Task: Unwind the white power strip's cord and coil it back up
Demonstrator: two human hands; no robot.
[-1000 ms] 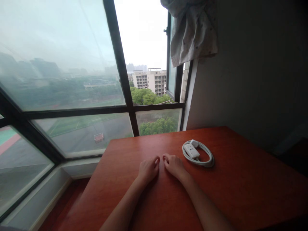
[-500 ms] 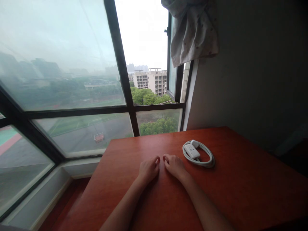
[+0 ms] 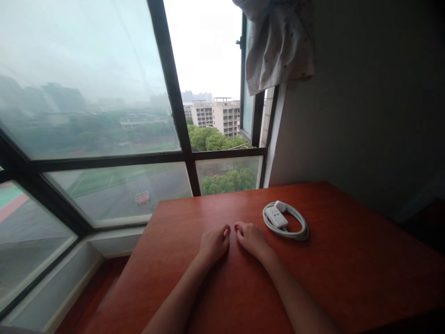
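Both my hands rest on a reddish-brown wooden table (image 3: 167, 260), side by side with a small gap between them. My left hand (image 3: 214, 243) is curled into a loose fist, with nothing seen in it. My right hand (image 3: 251, 237) is curled the same way and also shows nothing in its fingers. To the right of my right hand, apart from it, lies a white extension cord (image 3: 302, 227). Its cable is coiled in a loop, with the socket block (image 3: 276, 217) and the plug (image 3: 281, 206) lying at the loop's left side.
A dark-framed window (image 3: 187, 167) runs along the left and far side of the table, with one pane open. A bunched, light curtain (image 3: 278, 55) hangs at its right edge. A dark wall (image 3: 347, 116) stands beyond the table at the right.
The whole view has shifted very slightly. My hands and the extension cord stay where they were on the table.
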